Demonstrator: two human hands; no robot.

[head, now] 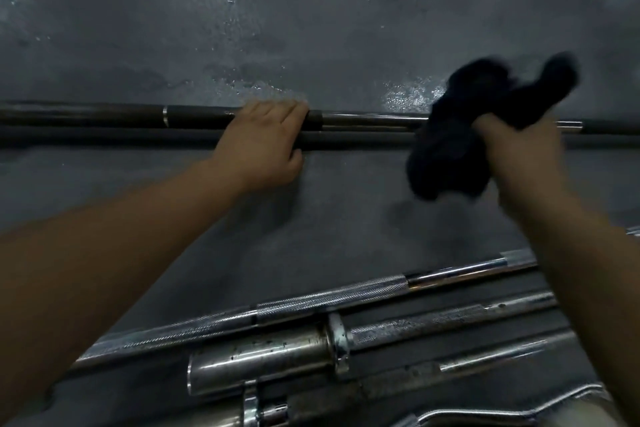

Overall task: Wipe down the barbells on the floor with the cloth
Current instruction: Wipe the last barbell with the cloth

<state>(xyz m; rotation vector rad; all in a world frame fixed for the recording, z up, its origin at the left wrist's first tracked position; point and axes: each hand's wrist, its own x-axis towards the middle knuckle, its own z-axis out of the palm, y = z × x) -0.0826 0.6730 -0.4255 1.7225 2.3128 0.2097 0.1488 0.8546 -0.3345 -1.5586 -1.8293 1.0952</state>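
Left hand (266,142): on my feed it holds the bars; fingers pressed together and hooked over the far dark barbell (86,114), thumb tucked against the near side of the near dark barbell (104,140).
Right hand (519,146): fist closed round the black cloth (446,146), which is bunched up, with one end sticking out past the knuckles and one hanging toward me.
Cloth position: it overlaps both dark bars, to the right of the left hand and well apart from it (motion blur here, so I cannot tell whether the fabric actually touches the metal).
Dark bars: they lie side by side, just beside each other, running left to right across the whole view; the far one has a bright ring left of the left hand.
Floor (311,28): dark grey, mottled, with shiny patches beyond the bars.
Near pile: I see a knurled chrome barbell (329,302) lying at a slant at the bottom of the view, well apart from the dark bars.
Sleeve (256,367): thick, spotted, with its collar at the right end; it sits just in front of the knurled bar.
Curved bar (485,411): wavy chrome, bottom right corner, partly cut off by the frame edge.
Forearms: both are bare and reach forward from the bottom edge.
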